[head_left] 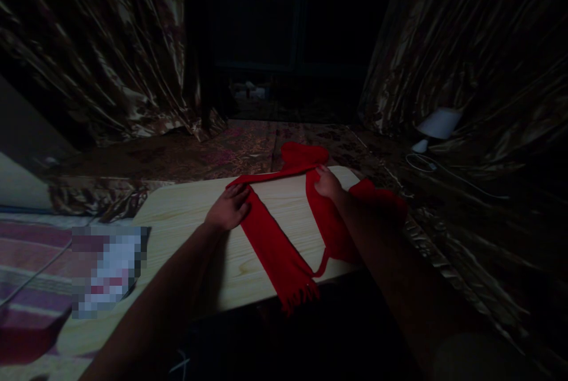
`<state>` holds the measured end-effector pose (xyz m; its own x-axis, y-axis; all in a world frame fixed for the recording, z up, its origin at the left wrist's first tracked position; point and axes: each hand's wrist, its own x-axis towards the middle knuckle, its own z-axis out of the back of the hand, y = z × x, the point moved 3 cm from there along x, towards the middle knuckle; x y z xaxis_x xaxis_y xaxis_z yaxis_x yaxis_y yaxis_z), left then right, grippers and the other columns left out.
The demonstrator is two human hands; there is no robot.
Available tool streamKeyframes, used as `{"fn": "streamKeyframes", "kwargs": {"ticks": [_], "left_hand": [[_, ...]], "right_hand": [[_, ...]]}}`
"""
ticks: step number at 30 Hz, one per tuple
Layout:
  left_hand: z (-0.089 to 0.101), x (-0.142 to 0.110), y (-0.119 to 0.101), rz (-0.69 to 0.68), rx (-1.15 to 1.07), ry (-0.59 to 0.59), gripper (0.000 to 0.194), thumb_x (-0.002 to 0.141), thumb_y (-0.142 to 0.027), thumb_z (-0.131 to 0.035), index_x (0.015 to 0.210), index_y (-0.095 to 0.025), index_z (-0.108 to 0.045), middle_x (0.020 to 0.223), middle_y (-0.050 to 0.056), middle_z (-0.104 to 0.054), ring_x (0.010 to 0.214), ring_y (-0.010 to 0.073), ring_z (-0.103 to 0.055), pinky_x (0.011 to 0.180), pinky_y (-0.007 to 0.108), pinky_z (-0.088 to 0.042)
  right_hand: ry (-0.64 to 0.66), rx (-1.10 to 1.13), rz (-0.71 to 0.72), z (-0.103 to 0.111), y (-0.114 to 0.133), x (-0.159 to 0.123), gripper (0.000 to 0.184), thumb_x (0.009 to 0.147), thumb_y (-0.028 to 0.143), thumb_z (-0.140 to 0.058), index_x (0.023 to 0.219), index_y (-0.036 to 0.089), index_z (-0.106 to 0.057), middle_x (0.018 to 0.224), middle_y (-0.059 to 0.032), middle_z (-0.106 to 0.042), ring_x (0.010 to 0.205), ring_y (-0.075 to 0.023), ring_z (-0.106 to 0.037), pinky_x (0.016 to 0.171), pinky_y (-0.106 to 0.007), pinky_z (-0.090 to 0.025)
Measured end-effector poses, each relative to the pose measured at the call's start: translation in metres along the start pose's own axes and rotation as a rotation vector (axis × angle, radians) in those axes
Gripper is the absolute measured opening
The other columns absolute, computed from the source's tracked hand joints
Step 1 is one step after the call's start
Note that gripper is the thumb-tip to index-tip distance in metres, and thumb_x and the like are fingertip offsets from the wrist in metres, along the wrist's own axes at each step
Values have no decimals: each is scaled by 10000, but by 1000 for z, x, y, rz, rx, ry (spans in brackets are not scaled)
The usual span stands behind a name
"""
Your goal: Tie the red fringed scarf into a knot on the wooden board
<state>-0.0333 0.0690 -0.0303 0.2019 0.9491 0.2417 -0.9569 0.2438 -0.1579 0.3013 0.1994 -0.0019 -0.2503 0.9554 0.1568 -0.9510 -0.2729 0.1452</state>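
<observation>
A red scarf (pixel 270 233) with a fringed end is laid over a pale wood-grain table (pixel 186 203). It bends at a corner on the far left, and a narrow strip runs from there to the right. My left hand (pixel 228 208) rests at that corner, fingers curled on the cloth and thumb apart from them. Around the scarf's far right part, my right hand (pixel 328 183) is closed, fingertips pressed together on the fabric. More red cloth bunches beyond the table's far edge and under my right forearm, which hides part of it.
A white lamp (pixel 440 123) with a cord stands at the right on patterned fabric. Patterned curtains (pixel 146 73) hang on both sides of a dark window. A blurred-out item (pixel 110 271) lies at the table's left, beside a striped cloth (pixel 31 262). The room is dim.
</observation>
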Motion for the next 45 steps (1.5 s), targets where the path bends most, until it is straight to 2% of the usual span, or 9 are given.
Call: {"fn": "streamKeyframes", "kwargs": {"ticks": [3,11,18,22,27,34,39,42,45], "left_hand": [[1,-3,-1,41,-19,-1,647,957,-521,-333,1407,-131,-586,1494,108,-525,1426,238,-420,1210,337,-308],[9,-10,-7,58,8,-89,549,940,-509,-377,1269,-207,-696,1378,56,-637,1303,229,-550,1117,324,-426],[13,-14,-5,-12,4,-264,418,913,-417,-452,1116,-209,-751,1168,86,-721,1144,287,-603,1000,421,-499],[14,-12,-1,-38,39,-347,395,880,-364,-487,1144,-194,-726,1273,105,-662,1227,311,-545,1062,466,-450],[4,-7,1,-85,31,-229,418,888,-364,-458,1181,-186,-698,1266,111,-676,1327,294,-496,1155,457,-377],[1,-6,2,-40,31,-190,440,931,-397,-419,1190,-176,-698,1246,118,-690,1307,282,-529,1144,431,-400],[13,-29,-40,-144,-70,-266,487,929,-400,-468,1316,-157,-634,1415,126,-592,1333,271,-510,1164,446,-381],[10,-50,-70,-290,-134,-122,528,931,-406,-488,1414,-208,-564,1488,87,-534,1395,268,-452,1188,478,-340],[3,-59,-79,-244,-128,0,568,934,-451,-487,1457,-231,-524,1525,90,-489,1424,310,-417,1189,572,-291]], "right_hand": [[148,-7,-29,-5,-6,3,480,891,212,-524,1338,71,-629,1382,-176,-603,1292,-258,-543,1062,-263,-390],[157,55,-177,-1,-4,0,390,897,238,-518,1224,138,-703,1217,-138,-708,1106,-235,-657,911,-256,-454],[-55,-110,-128,17,26,-27,345,894,231,-506,1169,121,-684,1203,-182,-657,1143,-289,-569,963,-360,-428],[-117,-153,25,25,54,-48,308,928,276,-482,1121,145,-684,1205,-174,-638,1158,-293,-523,983,-395,-402],[-38,-141,155,9,73,-76,383,955,423,-493,1170,149,-651,1206,-165,-637,1147,-293,-511,979,-408,-386],[-103,-145,162,-6,72,-91,372,986,373,-428,1201,159,-644,1211,-157,-642,1135,-297,-498,963,-418,-385],[-112,-150,153,-3,74,-90,354,974,337,-433,1180,151,-654,1191,-160,-649,1128,-300,-500,952,-425,-393],[-108,-154,155,-4,74,-92,353,977,337,-421,1170,151,-651,1199,-162,-646,1133,-301,-503,951,-430,-398],[-86,-161,155,-3,75,-92,355,983,337,-411,1176,149,-642,1223,-168,-640,1152,-302,-507,962,-437,-402]]}}
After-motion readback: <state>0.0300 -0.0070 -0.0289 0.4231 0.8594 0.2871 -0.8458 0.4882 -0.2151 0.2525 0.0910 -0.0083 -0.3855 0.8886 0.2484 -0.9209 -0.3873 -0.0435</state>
